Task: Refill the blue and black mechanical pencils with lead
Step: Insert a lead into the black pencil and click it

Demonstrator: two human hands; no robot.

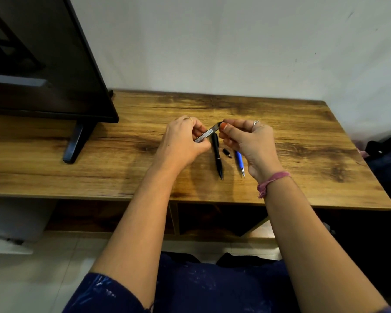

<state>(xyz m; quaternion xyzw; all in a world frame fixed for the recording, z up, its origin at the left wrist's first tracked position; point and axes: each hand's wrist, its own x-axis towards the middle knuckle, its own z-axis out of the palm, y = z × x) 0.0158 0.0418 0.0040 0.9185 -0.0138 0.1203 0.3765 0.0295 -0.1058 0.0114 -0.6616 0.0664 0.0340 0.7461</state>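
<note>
My left hand (pixel 183 141) grips the near end of a slim grey lead case (pixel 209 133), held above the wooden table (pixel 122 159). My right hand (pixel 248 143) pinches the case's far end, at its dark cap, between thumb and fingers. Below the case the black mechanical pencil (pixel 217 154) lies on the table, tip pointing toward me. The blue mechanical pencil (pixel 239 161) lies to its right, partly hidden by my right hand. Between them rest a small black cap (pixel 225 151) and a tiny dark piece (pixel 229 156).
A black monitor (pixel 43 64) on a foot stand (pixel 76 143) occupies the table's left side. A white wall stands behind the table. Dark bags (pixel 386 161) sit off the right edge. Shelves run under the tabletop.
</note>
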